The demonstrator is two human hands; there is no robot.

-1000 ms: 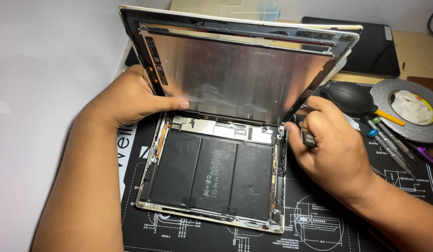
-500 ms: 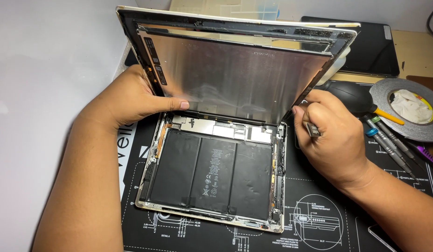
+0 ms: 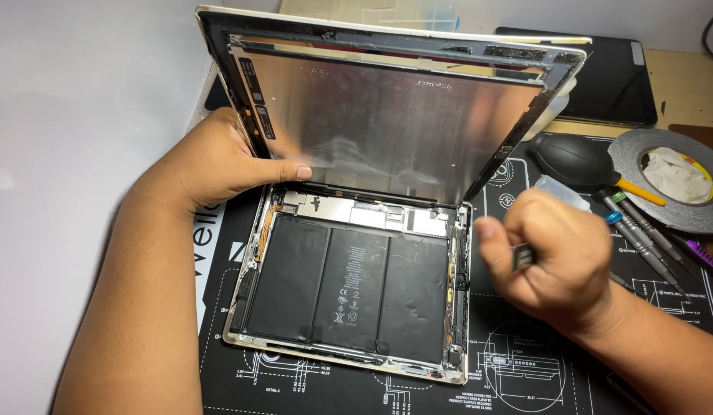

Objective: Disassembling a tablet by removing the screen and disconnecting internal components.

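Black and printed with white diagram lines, the rubber work mat [image 3: 525, 376] on your bench carries the opened tablet's silver metal back shell [image 3: 349, 296], which lies flat with three black battery cells [image 3: 349, 288] filling most of it and a strip of silver shielding along its far edge. Your left hand [image 3: 218, 165] is at the shell's far-left corner, gripping the left edge of the raised screen panel [image 3: 387, 115] with the thumb pressed on its grey inner face, so the panel stands tilted up like a lid, hinged along the far side. Your right hand [image 3: 556, 257] is clenched in a loose fist just beside the shell's right rim, closed around a small dark tool [image 3: 523, 255]; motion blur hides the tool's tip, and I cannot tell whether it touches the frame. The lifted panel blocks your view of whatever lies behind it, and its right corner overhangs the mat near a black rubber air-blower bulb [image 3: 575, 161]. Just beyond your right knuckles lies a row of slim screwdrivers with coloured collars [image 3: 637, 227], then a grey roll of tape [image 3: 671, 188] with crumpled white material in its core. A second dark flat tablet [image 3: 614, 81] rests further back, well apart from both hands.
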